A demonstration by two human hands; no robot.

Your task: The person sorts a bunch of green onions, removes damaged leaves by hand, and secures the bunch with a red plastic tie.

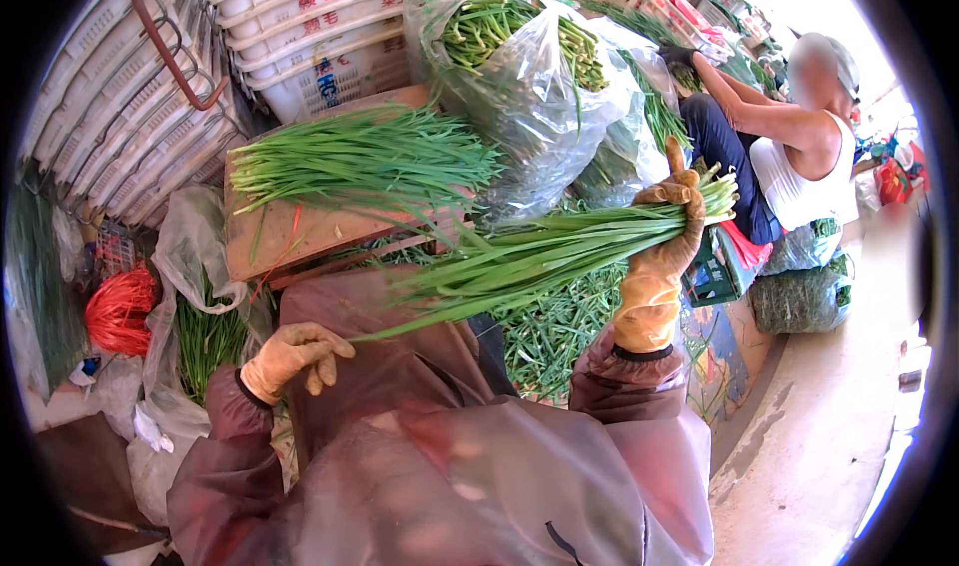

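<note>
My right hand (664, 251), in a tan glove, is closed around the pale stem end of a bunch of garlic chives (539, 256). The bunch lies tilted across my lap, its long green leaves fanning out to the left. At the far left tip of one stray leaf, my left hand (295, 358), also gloved, has its fingers curled together and seems to pinch that leaf. Ahead of me, a thick pile of chives (370, 156) rests on a wooden board (280, 241). Brown waterproof sleeves and an apron (400, 356) cover my arms and lap.
Stacked white plastic crates (310, 41) stand behind the board. Clear bags of greens (539, 106) crowd its right. Red twine (122, 311) and a bag of chives (205, 331) sit at left; loose leaves (564, 336) litter the floor. Another person (799, 156) sits at right.
</note>
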